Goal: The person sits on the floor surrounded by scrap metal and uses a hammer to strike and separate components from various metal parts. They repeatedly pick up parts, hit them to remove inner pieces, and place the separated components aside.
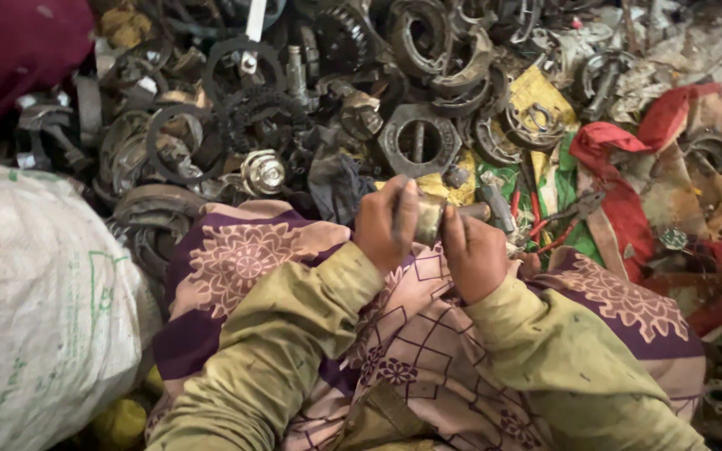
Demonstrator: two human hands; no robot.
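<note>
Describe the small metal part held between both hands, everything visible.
The metal part is a short, dull brass-grey cylinder, worn and grimy, lying roughly sideways. The left hand wraps its left end, the right hand grips its right side, where a darker stub sticks out. It is held just above the patterned cloth on the person's lap, in front of the pile of rusty rings and gears. Finer details are too blurred to tell.

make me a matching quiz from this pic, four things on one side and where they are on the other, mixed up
1. metal cylinder
2. white sack
3. big hex nut
4. red cloth

a. far left
b. in the pile, above the hands
c. right of the hands
d. between left hand and right hand

Pairs: 1-d, 2-a, 3-b, 4-c
</note>
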